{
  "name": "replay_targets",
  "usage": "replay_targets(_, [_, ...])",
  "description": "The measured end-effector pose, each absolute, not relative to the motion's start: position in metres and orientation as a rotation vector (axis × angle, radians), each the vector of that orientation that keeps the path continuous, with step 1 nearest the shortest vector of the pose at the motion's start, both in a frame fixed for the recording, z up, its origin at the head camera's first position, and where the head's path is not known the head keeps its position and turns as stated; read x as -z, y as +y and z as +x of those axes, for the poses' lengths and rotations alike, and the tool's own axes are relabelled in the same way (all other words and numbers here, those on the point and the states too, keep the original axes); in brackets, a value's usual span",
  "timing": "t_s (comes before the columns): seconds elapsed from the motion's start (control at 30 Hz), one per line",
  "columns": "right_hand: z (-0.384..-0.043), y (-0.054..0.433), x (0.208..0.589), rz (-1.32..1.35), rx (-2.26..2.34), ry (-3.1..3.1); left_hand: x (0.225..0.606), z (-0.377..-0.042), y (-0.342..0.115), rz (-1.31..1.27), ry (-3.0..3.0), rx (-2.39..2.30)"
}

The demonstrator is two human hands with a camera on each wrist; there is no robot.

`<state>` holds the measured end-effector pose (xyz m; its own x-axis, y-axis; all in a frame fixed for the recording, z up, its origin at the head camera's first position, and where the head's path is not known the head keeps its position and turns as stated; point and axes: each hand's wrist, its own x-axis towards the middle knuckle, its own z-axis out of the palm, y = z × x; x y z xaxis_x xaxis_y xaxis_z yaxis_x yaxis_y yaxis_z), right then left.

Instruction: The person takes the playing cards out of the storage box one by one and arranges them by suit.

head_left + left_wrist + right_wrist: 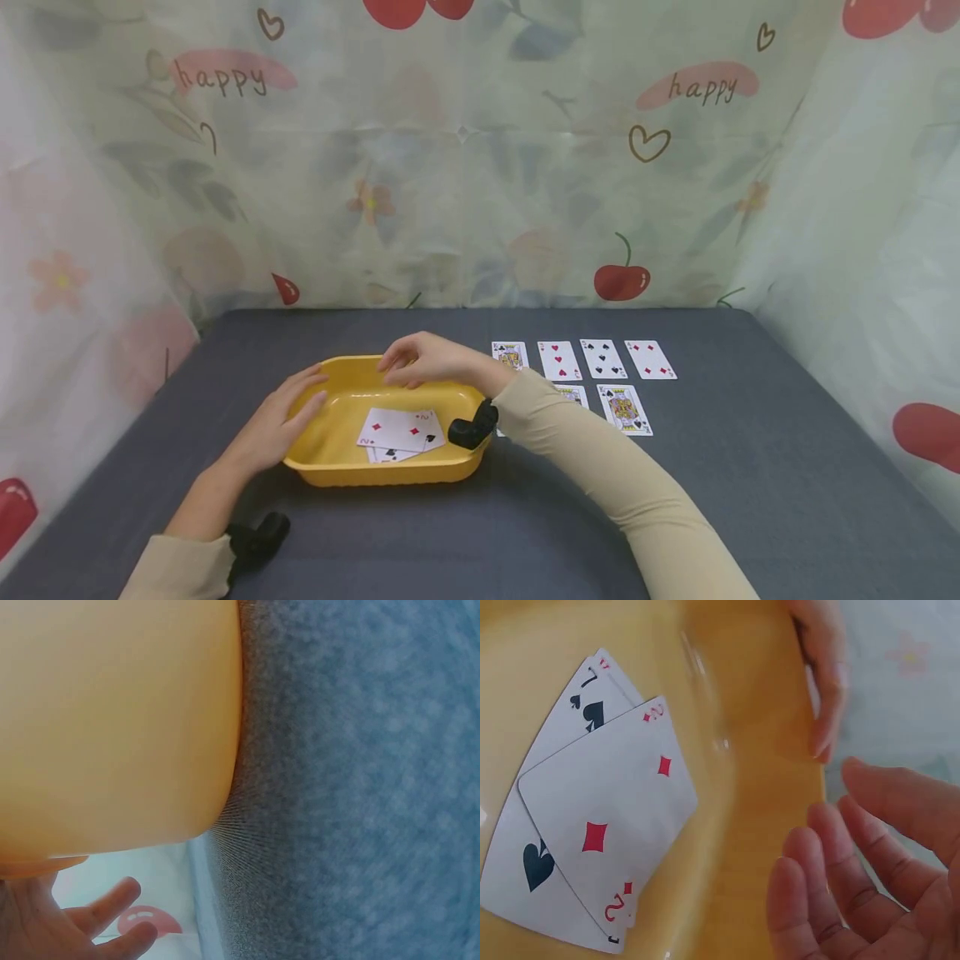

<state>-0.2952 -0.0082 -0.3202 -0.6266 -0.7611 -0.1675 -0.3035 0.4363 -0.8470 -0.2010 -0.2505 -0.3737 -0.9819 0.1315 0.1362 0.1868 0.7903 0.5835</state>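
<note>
A yellow tub [386, 474] stands on the table. Inside it lie a two of diamonds [390, 429] and, partly under it, a spade card [536, 874]; a red-marked corner of another card shows behind them. My left hand [272, 421] rests at the tub's left rim, its fingers fairly straight and its thumb over the inside. Above the back right part of the tub is my right hand [431, 360], fingers loosely bent, with nothing between them. In the right wrist view, its fingertips are apart from the cards.
Right of the tub, playing cards lie face up in two rows. A king [510, 354], a heart card [559, 361], a spade card [603, 359] and a diamond card [651, 360] form the back row. The front row has a king of spades [625, 410]; my right arm partly hides others.
</note>
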Motion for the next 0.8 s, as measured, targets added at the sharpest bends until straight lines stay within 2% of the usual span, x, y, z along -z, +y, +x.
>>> replay_targets(0.53, [-0.301,-0.036,0.351,-0.704,0.805,2.242,0.375,-0.202,-0.250,-0.255,-2.888,0.948])
replay_targets(0.8, [-0.294,-0.039,0.354,-0.743,0.585,2.379,0.375,-0.201,-0.251,-0.289,-2.878,0.953])
